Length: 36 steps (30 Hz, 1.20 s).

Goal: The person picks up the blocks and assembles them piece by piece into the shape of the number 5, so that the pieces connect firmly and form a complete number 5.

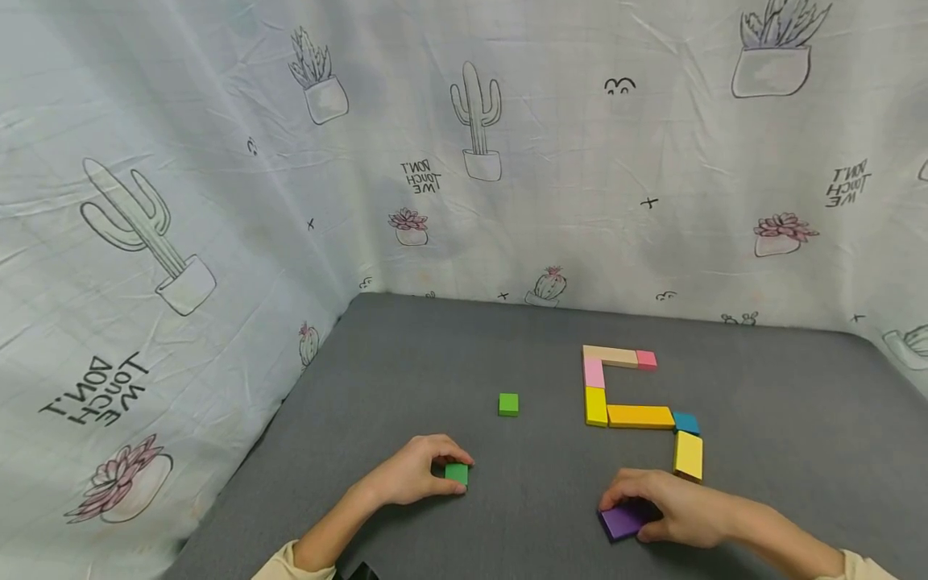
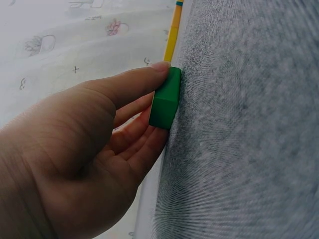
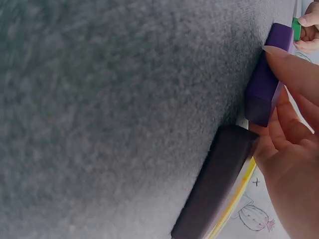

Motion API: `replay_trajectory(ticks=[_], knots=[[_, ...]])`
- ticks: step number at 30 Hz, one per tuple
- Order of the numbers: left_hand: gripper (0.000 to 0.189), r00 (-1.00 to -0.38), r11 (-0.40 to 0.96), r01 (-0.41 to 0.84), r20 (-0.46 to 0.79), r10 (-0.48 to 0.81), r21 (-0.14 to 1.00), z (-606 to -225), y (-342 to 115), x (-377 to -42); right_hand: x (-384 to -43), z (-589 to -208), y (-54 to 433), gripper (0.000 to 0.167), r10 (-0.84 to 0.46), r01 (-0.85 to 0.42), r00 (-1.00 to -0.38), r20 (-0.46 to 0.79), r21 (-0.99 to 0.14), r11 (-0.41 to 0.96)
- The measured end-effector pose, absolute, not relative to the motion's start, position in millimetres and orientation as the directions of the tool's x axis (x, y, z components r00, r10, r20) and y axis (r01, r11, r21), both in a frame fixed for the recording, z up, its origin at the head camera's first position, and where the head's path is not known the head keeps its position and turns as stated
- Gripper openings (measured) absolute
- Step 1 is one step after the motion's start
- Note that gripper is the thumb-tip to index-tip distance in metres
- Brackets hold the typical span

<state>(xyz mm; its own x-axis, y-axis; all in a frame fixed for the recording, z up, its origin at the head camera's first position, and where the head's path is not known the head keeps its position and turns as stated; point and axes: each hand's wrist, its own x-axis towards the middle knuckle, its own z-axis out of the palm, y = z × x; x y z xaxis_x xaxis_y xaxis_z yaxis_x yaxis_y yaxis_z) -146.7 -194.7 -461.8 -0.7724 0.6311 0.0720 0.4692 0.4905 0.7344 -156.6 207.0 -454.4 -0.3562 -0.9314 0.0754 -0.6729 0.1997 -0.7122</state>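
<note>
My left hand (image 1: 409,474) pinches a small green block (image 1: 456,474) between thumb and fingers, low over the grey table. In the left wrist view the thumb lies on one side of that block (image 2: 165,102), the fingers on the other. A second green block (image 1: 508,404) lies just beyond it. At the right, my right hand (image 1: 681,507) grips a purple block (image 1: 621,522), partly covered by the fingers. Close beside that hand is a yellow block (image 1: 689,456), whose near side looks dark. A blue block (image 1: 685,423) adjoins its far end.
From the blue block, an orange block (image 1: 640,416) runs left to a yellow-green block (image 1: 596,407). Beyond it come a pink block (image 1: 593,372), a tan block (image 1: 611,356) and a red-pink block (image 1: 647,360). A patterned curtain (image 1: 565,161) borders the table (image 1: 406,362).
</note>
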Motion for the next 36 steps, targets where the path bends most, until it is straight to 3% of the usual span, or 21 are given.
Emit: replay_trajectory(ticks=[24, 29, 36], knots=[[0.031, -0.783, 0.507, 0.440, 0.040, 0.621, 0.742, -461.2, -195.1, -147.0, -155.0, -449.7, 217.1, 0.045, -0.935, -0.676, -0.343, 0.087, -0.714, 0.182], [0.030, -0.779, 0.501, 0.450, 0.051, 0.625, 0.739, -462.1, -195.3, -147.1, -160.7, -442.0, 215.0, 0.038, -0.927, -0.654, -0.370, 0.057, -0.725, 0.216], [0.030, -0.735, 0.441, 0.534, 0.138, 0.664, 0.721, -461.7, -196.7, -146.6, -178.4, -431.3, 204.9, 0.034, -0.876, -0.583, -0.478, 0.066, -0.770, 0.260]])
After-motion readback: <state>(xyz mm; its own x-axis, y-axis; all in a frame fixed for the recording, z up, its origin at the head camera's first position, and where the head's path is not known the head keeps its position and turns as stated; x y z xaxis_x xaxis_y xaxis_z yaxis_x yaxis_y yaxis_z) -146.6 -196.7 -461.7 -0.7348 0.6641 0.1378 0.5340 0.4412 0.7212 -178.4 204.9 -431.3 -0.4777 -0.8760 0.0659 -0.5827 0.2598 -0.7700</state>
